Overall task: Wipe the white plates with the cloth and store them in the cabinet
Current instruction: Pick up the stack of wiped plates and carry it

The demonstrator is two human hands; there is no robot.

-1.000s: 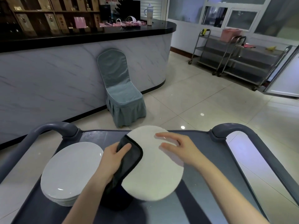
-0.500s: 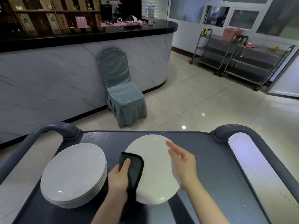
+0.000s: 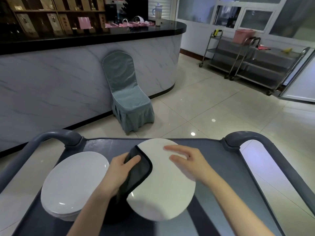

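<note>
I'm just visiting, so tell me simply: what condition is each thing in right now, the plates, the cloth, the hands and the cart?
Single white plate: tilted, held up over the cart.
Dark cloth: folded over the plate's left edge.
Left hand: pressing the cloth on the plate.
Right hand: fingers spread on the plate, blurred.
Plate stack: lying flat on the cart.
Cart: carrying the stack.

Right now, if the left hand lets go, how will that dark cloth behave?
Probably floppy: the cloth already folds over the plate edge under the left hand. Likely light and soft, so it should slump onto the cart, not roll or slide far.
</note>
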